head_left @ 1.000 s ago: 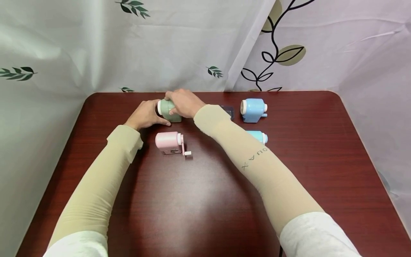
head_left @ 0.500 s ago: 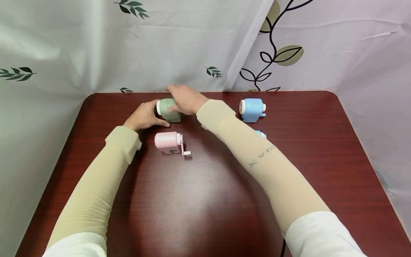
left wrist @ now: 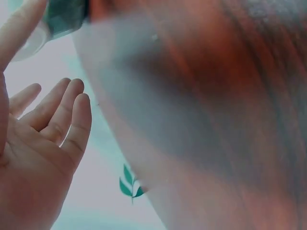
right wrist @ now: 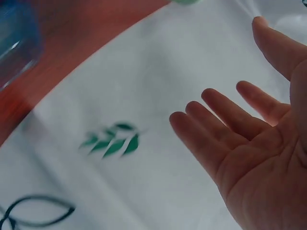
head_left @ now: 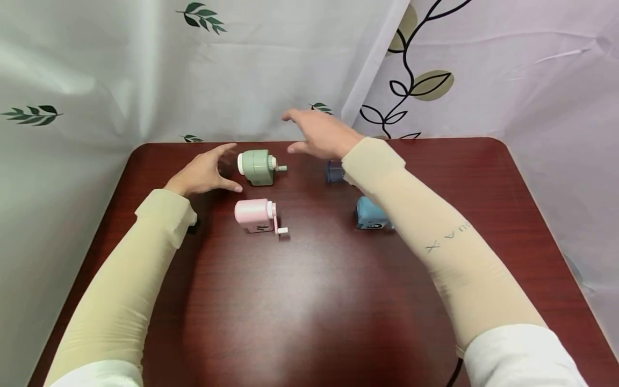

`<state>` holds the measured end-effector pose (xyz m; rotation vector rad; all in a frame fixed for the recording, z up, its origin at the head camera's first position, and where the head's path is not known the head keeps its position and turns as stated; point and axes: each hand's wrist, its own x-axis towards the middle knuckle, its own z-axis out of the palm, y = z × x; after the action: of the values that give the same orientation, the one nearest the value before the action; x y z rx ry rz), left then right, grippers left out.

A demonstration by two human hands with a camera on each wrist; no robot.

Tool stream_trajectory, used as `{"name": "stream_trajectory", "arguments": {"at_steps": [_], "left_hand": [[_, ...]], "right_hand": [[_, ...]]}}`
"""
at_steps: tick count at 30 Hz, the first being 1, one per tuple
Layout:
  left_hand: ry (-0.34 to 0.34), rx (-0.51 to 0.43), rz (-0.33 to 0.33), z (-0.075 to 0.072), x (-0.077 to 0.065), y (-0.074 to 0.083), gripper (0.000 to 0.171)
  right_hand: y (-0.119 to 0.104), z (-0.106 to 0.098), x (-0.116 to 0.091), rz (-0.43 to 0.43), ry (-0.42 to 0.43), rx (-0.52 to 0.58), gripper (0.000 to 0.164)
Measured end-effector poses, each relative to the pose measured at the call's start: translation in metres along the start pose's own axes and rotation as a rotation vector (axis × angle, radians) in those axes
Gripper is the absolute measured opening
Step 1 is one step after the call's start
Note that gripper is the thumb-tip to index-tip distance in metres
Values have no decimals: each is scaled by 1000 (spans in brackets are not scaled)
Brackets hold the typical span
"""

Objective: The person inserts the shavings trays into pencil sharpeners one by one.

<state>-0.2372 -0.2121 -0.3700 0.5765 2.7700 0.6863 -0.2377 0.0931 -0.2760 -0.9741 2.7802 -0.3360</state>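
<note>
A green crank pencil sharpener (head_left: 258,167) stands upright at the back left of the table, its white ring to the left and its crank to the right. Just left of it, my left hand (head_left: 202,171) is held with fingers and thumb spread, holding nothing; the left wrist view shows its open palm (left wrist: 38,153) below the sharpener (left wrist: 67,18). My right hand (head_left: 321,131) hovers in the air near the back edge, right of the sharpener, fingers extended and bare. A pink crank pencil sharpener (head_left: 253,215) stands in front of the green one.
A dark blue see-through piece (head_left: 335,172) lies under my right wrist. A blue sharpener (head_left: 370,214) stands right of centre, partly covered by the right sleeve (head_left: 411,199). A patterned white curtain (head_left: 251,80) hangs behind the table's back edge.
My right hand has left the green sharpener and moved up and right, uncovering its crank. My left hand has let go and drawn back left. The right sleeve now covers the light blue sharpener behind.
</note>
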Motion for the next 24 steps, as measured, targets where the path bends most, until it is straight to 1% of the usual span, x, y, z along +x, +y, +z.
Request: {"name": "stream_trajectory", "arguments": {"at_steps": [4,8,10,12,16,18,20,22,24], "left_hand": [[51,-37,30,-13,-3,7,114],[127,-54,60,-25,-4,23,110],[162,-62,72,-29,-4,35,106],[196,-61,102,-31,-2,49,102],[240,-7,184,-31,5,83,93],[241,42,224,-29,10,100,90],[221,91,256,-27,16,117,88],[189,139,276,-22,25,132,87],[145,187,280,-17,33,146,86]], "right_hand": [[23,-6,-18,32,4,14,64],[45,-11,-36,67,12,21,63],[55,-13,-44,75,20,23,62],[64,-14,-51,93,10,25,61],[81,-14,-66,149,-40,15,62],[89,-13,-72,175,-74,6,63],[95,-12,-77,189,-97,0,63],[100,-10,-81,201,-115,-4,64],[104,-7,-84,204,-128,-10,65]]}}
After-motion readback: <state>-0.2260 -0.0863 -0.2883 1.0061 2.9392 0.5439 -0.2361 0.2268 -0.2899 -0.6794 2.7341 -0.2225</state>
